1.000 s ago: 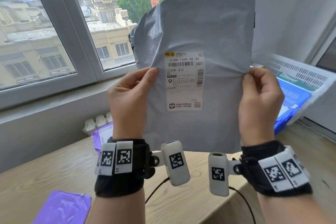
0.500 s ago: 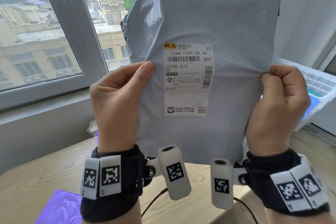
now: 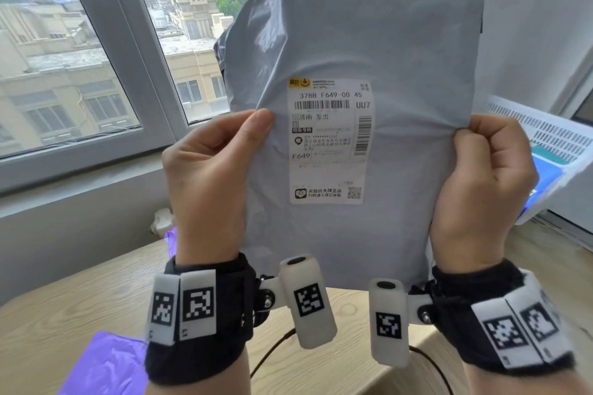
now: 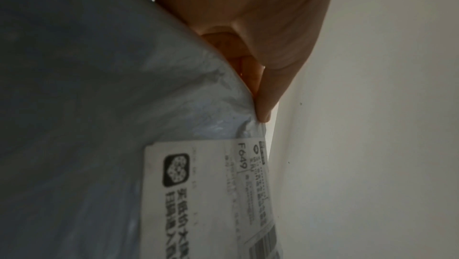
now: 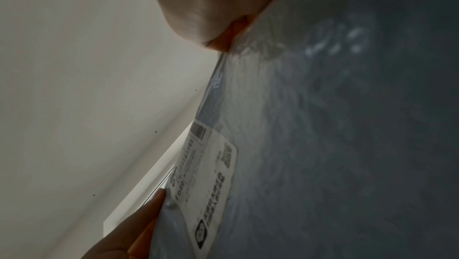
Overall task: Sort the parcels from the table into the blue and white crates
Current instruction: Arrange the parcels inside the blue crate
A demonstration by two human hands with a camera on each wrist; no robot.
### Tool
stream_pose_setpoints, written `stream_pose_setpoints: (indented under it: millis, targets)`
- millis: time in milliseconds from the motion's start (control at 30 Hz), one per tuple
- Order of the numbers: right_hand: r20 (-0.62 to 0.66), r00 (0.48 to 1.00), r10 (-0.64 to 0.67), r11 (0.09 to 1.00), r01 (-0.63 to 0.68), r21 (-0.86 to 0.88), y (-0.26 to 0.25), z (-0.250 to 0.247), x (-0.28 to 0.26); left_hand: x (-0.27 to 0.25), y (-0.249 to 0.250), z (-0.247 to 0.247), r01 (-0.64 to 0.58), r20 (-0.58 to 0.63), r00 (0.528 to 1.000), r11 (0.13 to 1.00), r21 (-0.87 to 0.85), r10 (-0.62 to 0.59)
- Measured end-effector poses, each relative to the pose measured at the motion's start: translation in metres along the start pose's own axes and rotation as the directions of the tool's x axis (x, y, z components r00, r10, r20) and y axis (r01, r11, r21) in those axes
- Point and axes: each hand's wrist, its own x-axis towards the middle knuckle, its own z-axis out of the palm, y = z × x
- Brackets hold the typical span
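**Label inspection: parcel raised closer to your view**

Your left hand (image 3: pixel 211 189) and right hand (image 3: pixel 481 189) pinch the side edges of the flat grey plastic mailer parcel (image 3: pixel 369 42), thumbs in front. It has come up and nearer over the last second, above the wooden table (image 3: pixel 80 305); read its white shipping label (image 3: pixel 330 141), then choose the white slatted crate (image 3: pixel 552 141) or the blue one.

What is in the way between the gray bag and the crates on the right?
Nothing visible. Both hands, left hand and right hand, hold the gray bag up in the air. The white crate and blue crate sit just right of it, with only the right hand between.
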Motion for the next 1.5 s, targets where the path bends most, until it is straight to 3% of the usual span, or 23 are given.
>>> stream_pose_setpoints:
  millis: [200,433,567,833,1100,1333,1500]
  targets:
    - [-0.009,1.000,0.030,0.994,-0.031,-0.103,0.025,-0.019,0.009,0.000,-0.029,0.023,0.106,0.069,0.992,0.994,-0.029,-0.104]
    - [-0.052,0.997,0.056,0.965,-0.067,-0.253,0.066,-0.072,0.037,-0.018,-0.077,0.083,0.181,0.120,0.977,0.983,-0.017,-0.177]
    - [-0.059,0.992,0.111,0.941,-0.124,-0.313,0.100,-0.109,0.072,-0.030,-0.101,0.135,0.177,0.164,0.970,0.984,0.026,-0.179]
    - [0.017,0.987,0.157,0.905,-0.137,-0.403,0.159,-0.203,0.174,-0.069,-0.157,0.276,0.191,0.127,0.970,0.974,0.120,-0.206]
    - [0.165,0.935,0.315,0.840,-0.194,-0.506,0.227,-0.295,0.261,-0.117,-0.208,0.399,0.267,0.126,0.948,0.945,0.191,-0.293]
    - [0.138,0.893,0.429,0.785,-0.293,-0.546,0.305,-0.327,0.311,-0.121,-0.287,0.457,0.364,0.126,0.893,0.858,0.363,-0.432]
    - [0.175,0.863,0.474,0.750,-0.291,-0.594,0.367,-0.327,0.354,-0.107,-0.350,0.499,0.416,0.102,0.859,0.801,0.430,-0.501]
